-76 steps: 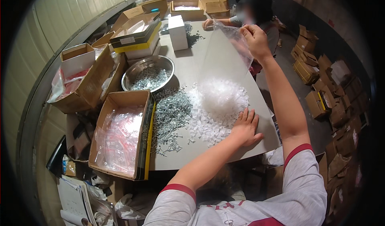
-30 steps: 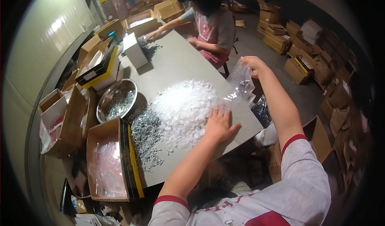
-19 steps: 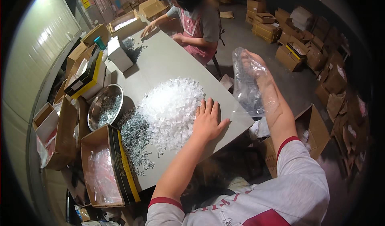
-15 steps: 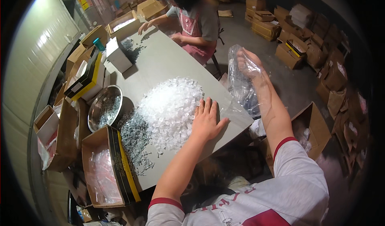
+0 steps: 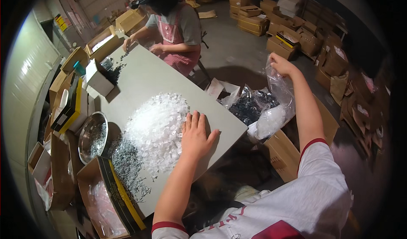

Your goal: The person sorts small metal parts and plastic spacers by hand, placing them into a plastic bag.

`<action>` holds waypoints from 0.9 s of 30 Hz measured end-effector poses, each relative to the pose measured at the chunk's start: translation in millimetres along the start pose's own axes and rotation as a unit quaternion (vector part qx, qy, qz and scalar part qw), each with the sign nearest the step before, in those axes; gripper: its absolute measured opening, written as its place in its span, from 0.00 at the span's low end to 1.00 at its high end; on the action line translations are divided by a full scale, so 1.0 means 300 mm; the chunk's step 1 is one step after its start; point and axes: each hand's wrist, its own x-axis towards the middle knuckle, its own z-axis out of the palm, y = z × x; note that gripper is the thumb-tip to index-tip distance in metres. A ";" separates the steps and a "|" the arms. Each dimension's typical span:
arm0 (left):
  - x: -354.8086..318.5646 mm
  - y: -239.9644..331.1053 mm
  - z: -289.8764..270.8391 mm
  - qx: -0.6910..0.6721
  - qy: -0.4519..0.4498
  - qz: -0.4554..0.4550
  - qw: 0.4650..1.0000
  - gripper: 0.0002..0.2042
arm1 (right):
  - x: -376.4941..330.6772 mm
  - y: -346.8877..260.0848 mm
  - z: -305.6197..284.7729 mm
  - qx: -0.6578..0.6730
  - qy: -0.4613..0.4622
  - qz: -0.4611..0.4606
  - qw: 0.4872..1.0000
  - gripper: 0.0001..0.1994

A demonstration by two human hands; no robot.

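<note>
My left hand (image 5: 195,136) lies on the table with its fingers spread, touching the right edge of a heap of small white plastic pieces (image 5: 157,131). Against that heap's lower left side lies a pile of grey screws (image 5: 127,167). Beyond the table's right edge, my raised right hand (image 5: 281,65) is closed on the top of a clear plastic bag (image 5: 282,88). The bag hangs down toward a clear bag of white pieces (image 5: 271,118); whether the two are one bag I cannot tell.
A metal bowl (image 5: 94,139) with screws stands left of the heap. Below it is a carton of clear and pink bags (image 5: 104,205). Past the right table edge sit bagged dark pieces (image 5: 254,105) and an open carton (image 5: 282,154). Another person (image 5: 178,31) works at the far side.
My right hand has moved outward with the clear bag, which now hangs off the table's edge instead of over its corner. The view has shifted; my left hand stays beside the white heap.
</note>
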 end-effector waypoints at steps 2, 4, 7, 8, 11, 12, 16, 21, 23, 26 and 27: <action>0.013 0.025 0.017 -0.006 0.000 0.013 1.000 0.38 | 0.077 0.171 0.003 -0.047 0.087 -0.036 0.994 0.03; 0.014 0.027 0.010 0.001 0.004 0.009 1.000 0.37 | 0.104 0.201 0.056 -0.083 0.185 -0.076 0.976 0.04; 0.007 0.001 0.004 0.015 -0.001 0.003 1.000 0.36 | 0.124 0.165 0.177 0.159 0.128 0.026 0.979 0.05; 0.006 -0.006 -0.003 0.019 -0.002 -0.001 1.000 0.36 | 0.140 0.141 0.211 0.164 0.124 0.024 0.978 0.05; 0.011 0.004 -0.007 0.017 0.002 0.002 1.000 0.36 | 0.201 0.151 0.300 0.341 0.085 0.076 0.933 0.06; 0.013 0.006 -0.011 0.016 0.005 0.006 1.000 0.36 | 0.237 0.166 0.348 0.235 0.056 0.049 0.969 0.07; 0.027 0.019 0.002 -0.002 0.017 0.031 0.999 0.35 | 0.386 0.262 0.586 0.048 -0.054 0.012 0.997 0.09; 0.021 0.021 -0.011 -0.003 0.008 0.024 1.000 0.35 | 0.515 0.095 0.847 0.366 0.271 -0.051 0.889 0.10; 0.014 0.008 -0.025 0.000 -0.003 0.020 1.000 0.35 | 0.538 0.044 0.911 0.312 0.349 -0.087 0.879 0.11; 0.031 0.033 -0.029 -0.012 -0.010 0.029 0.999 0.34 | 0.564 0.234 1.041 0.220 0.424 -0.091 0.874 0.13; 0.017 0.001 -0.035 0.000 -0.017 0.012 1.000 0.34 | 0.514 0.213 1.174 0.261 0.338 0.022 0.904 0.14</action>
